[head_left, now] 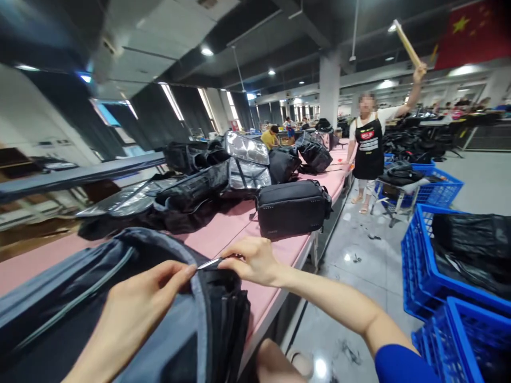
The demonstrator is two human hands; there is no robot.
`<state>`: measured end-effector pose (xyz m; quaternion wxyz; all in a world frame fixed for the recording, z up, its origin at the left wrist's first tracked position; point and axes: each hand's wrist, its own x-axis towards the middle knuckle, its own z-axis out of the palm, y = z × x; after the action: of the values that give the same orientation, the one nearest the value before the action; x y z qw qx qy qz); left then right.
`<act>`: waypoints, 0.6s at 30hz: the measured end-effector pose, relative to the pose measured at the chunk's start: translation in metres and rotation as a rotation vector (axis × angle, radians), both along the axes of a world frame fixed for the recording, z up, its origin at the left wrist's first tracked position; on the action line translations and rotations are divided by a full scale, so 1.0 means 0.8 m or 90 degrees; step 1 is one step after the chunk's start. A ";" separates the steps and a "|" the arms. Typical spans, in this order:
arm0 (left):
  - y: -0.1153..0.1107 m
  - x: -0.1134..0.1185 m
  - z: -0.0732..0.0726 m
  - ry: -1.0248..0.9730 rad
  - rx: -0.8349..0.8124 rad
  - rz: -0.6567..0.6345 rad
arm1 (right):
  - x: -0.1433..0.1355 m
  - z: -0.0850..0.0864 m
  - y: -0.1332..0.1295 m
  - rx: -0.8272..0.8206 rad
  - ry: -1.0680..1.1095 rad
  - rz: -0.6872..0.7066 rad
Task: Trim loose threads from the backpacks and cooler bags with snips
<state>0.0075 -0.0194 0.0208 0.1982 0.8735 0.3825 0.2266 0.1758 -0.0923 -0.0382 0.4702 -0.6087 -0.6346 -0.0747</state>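
Observation:
A grey and black fabric bag [163,319] lies open in front of me, a light zipper line running along its left part. Its bound edge is pinched between the thumb and fingers of my left hand [139,298]. My right hand [251,260] is closed on small thread snips [208,264], whose silver blades point left. The blade tips meet the bag's edge right by my left fingertips. Whether a thread lies between the blades is too small to tell. Just beyond my right hand, a finished-looking black bag [293,210] stands on the pink table [231,234].
Black bags with silver linings [247,159] are heaped farther up the table. Blue crates [415,266] holding black pieces stand on the floor to the right. A person in a black apron [368,149] stands by the table's right edge, one arm raised with a long, pale stick-like object [407,42].

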 end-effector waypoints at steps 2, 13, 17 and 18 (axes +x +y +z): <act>0.001 -0.005 -0.006 0.036 0.285 0.014 | -0.001 -0.001 -0.002 -0.016 0.081 0.001; 0.007 -0.013 -0.012 0.092 0.482 -0.014 | -0.011 -0.005 0.014 0.014 0.142 0.092; 0.014 -0.011 -0.001 0.001 0.290 -0.044 | -0.011 -0.003 0.016 0.005 0.174 0.094; 0.019 -0.012 0.001 -0.036 0.209 -0.046 | -0.008 -0.001 0.016 0.002 0.215 0.085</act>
<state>-0.0022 -0.0038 0.0217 0.0716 0.9005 0.3031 0.3033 0.1692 -0.0797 -0.0391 0.5752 -0.5683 -0.5854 0.0590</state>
